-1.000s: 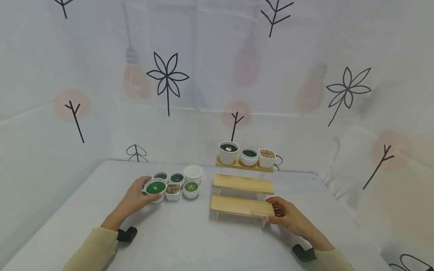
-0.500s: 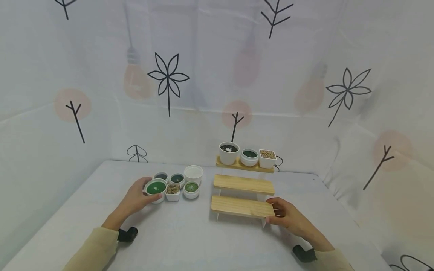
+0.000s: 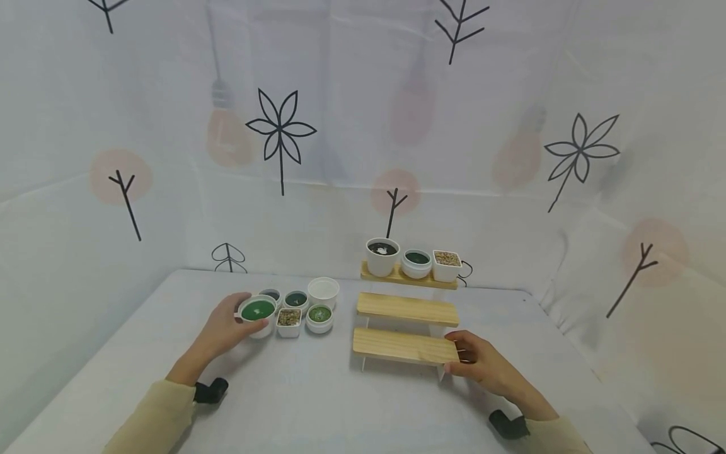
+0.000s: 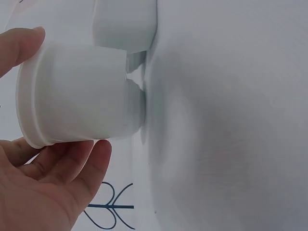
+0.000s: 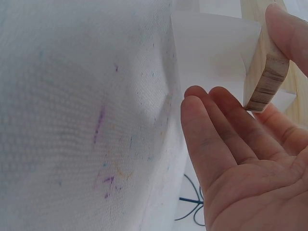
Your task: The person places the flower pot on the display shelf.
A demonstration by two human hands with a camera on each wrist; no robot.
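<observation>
My left hand (image 3: 223, 326) grips a white round pot (image 4: 79, 94) with a green filling, at the left end of a cluster of small pots. Its thumb is on one side and its fingers on the other, with the pot's base close over the table in the left wrist view. My right hand (image 3: 478, 361) holds the right end of the front wooden shelf (image 3: 403, 345), which stands on white legs. In the right wrist view the thumb (image 5: 288, 33) lies against one edge of the board, and the index finger is partly hidden behind the other; the remaining fingers extend below.
Beside the held pot stand a square pot (image 3: 289, 324) of brown bits, a green-topped pot (image 3: 319, 320), two dark-filled pots and a white pot (image 3: 324, 292). Behind the front shelf are a middle shelf (image 3: 407, 308) and a back shelf (image 3: 408, 281) bearing three filled pots. A patterned cloth hangs behind.
My left hand has shifted the green-filled pot slightly left and up in the head view, away from the square pot. My right hand stays at the shelf end.
</observation>
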